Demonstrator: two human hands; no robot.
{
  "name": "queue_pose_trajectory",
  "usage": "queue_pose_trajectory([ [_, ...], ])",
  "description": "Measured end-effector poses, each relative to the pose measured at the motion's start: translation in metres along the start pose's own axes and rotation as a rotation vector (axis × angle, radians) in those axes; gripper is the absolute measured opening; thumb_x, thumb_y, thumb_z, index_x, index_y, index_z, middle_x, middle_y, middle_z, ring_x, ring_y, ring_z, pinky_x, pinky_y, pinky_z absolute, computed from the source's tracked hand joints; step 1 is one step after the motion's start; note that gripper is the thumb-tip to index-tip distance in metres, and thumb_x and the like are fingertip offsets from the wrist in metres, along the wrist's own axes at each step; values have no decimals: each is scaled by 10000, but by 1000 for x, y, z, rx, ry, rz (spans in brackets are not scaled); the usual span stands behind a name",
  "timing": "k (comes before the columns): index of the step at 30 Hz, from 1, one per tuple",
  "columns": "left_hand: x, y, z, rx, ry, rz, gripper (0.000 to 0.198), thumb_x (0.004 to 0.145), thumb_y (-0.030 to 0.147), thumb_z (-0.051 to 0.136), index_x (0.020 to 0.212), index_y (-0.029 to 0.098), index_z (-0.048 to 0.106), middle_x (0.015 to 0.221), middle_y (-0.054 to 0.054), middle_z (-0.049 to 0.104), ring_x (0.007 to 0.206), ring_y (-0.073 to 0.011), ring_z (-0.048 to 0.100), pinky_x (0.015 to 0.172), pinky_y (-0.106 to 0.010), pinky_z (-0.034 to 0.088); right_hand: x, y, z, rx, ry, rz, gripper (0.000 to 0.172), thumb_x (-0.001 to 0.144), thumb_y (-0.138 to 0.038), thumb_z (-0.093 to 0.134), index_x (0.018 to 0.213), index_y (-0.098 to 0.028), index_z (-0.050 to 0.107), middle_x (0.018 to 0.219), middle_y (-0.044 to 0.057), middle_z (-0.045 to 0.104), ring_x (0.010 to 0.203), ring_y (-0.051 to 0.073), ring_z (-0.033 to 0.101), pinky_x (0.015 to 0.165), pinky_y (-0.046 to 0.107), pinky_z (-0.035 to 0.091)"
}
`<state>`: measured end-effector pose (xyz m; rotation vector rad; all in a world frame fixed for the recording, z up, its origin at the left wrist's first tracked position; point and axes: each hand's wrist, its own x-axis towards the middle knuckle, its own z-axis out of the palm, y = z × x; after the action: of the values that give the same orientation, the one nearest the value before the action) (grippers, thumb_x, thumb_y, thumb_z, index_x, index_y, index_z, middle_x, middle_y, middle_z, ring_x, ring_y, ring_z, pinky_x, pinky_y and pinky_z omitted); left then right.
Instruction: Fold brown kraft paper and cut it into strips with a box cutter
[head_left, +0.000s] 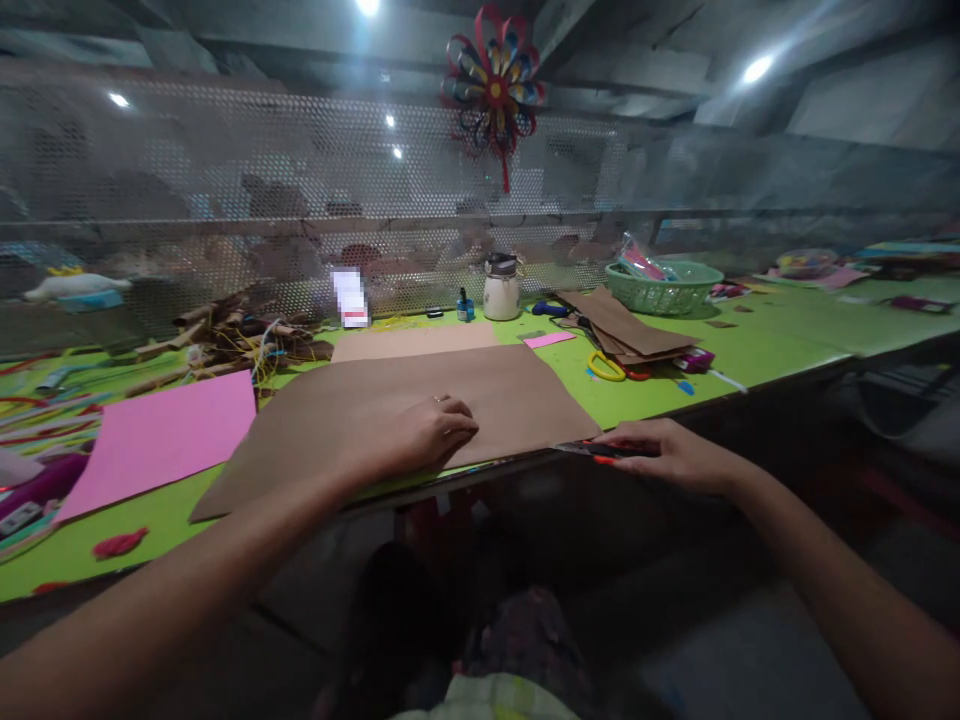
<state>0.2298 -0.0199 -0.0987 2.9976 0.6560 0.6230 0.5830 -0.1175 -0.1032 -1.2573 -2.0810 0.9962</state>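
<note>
A large sheet of brown paper lies flat on the green table, its near edge along the table's front edge. On the sheet rests my left hand, fingers curled closed; whether anything is inside them is hidden. My right hand is closed around scissors with red on the handles. Their dark blades point left, at the sheet's near right corner. I cannot tell whether the blades touch the paper. A paler brown sheet shows behind the large one.
Left are a pink sheet and a bundle of brown twists. Behind stand a pale jug and a small blue bottle. Rightward are brown paper pieces, yellow-handled scissors and a green basket.
</note>
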Motion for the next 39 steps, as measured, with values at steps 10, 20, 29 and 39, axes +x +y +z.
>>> queue_pose_trajectory([
  [10, -10, -11, 11, 11, 4, -38, 326, 967, 340, 380, 1078, 215, 660, 1058, -86, 601, 966, -178, 539, 875, -334, 439, 9, -8, 8, 58, -30, 3, 465, 812, -484, 618, 1179, -200, 640, 1178, 82, 650, 1086, 256, 584, 955, 376, 449],
  [20, -11, -8, 8, -17, -8, -83, 349, 968, 366, 368, 1099, 225, 659, 1082, -86, 601, 985, -182, 529, 886, -339, 431, -4, -11, 10, -26, -12, -20, 454, 840, -476, 582, 1196, -200, 635, 1170, 88, 655, 1065, 256, 591, 897, 369, 473],
  [29, -10, -2, 4, -14, -16, -90, 360, 971, 364, 353, 1091, 224, 662, 1073, -85, 600, 975, -180, 530, 885, -329, 417, 20, -21, 25, -51, -4, -127, 410, 847, -434, 587, 1178, -200, 646, 1164, 88, 653, 1083, 232, 584, 968, 378, 434],
  [39, -10, -1, 3, -17, -23, -86, 351, 969, 359, 367, 1082, 212, 666, 1069, -88, 606, 971, -177, 531, 886, -323, 406, 13, -24, 26, -106, -22, -77, 425, 847, -463, 574, 1181, -211, 647, 1179, 81, 656, 1060, 249, 596, 932, 394, 465],
])
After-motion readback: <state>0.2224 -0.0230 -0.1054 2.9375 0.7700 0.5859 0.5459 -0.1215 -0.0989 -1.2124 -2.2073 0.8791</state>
